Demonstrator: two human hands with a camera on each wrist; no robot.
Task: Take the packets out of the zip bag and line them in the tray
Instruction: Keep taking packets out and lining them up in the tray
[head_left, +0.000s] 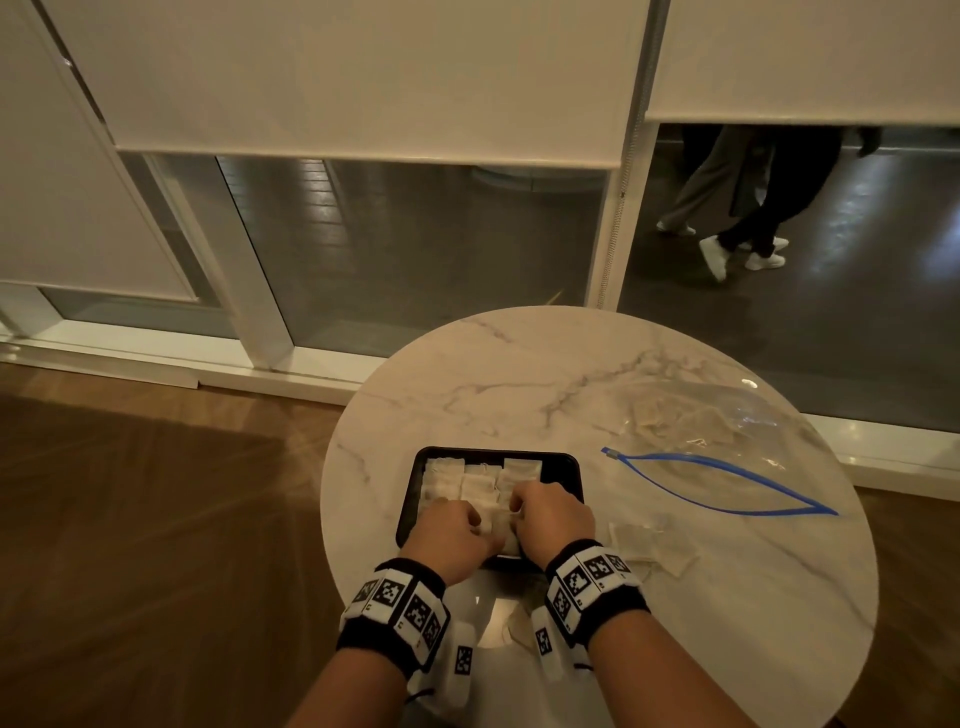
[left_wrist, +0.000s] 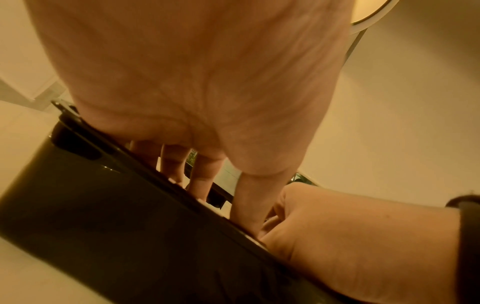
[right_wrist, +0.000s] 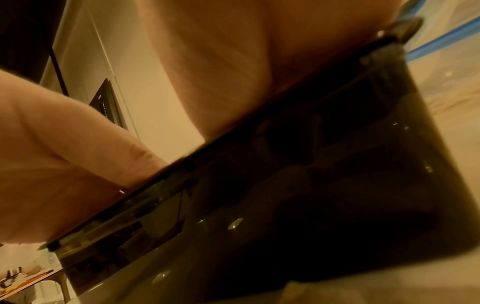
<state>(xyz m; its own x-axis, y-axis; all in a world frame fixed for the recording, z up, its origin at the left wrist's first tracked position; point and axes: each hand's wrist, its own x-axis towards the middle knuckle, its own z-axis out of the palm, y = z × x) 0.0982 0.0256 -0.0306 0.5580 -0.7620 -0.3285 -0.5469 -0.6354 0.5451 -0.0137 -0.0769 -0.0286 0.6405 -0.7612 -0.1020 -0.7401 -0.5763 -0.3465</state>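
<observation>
- The small pale flat paper packets (head_left: 470, 486) are looking light and limp; pinching them by an edge seems best.
- Both hands are working low inside the black rectangular plastic tray (head_left: 571, 467) on the round marble tabletop (head_left: 519, 374).
- The left hand (head_left: 449, 538) and right hand (head_left: 553, 517) are curling their fingers onto one packet (head_left: 501, 525).
- More packets are lying in the clear blue-zippered zip bag (head_left: 727, 447).

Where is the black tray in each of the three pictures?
Head view: the black tray sits low in the middle, on the round table, under both hands.
Left wrist view: the tray's dark outer wall fills the lower left.
Right wrist view: the tray's wall fills the lower right, rim running diagonally.
Shared landmark: the tray's near rim, where the left hand and right hand meet.
</observation>
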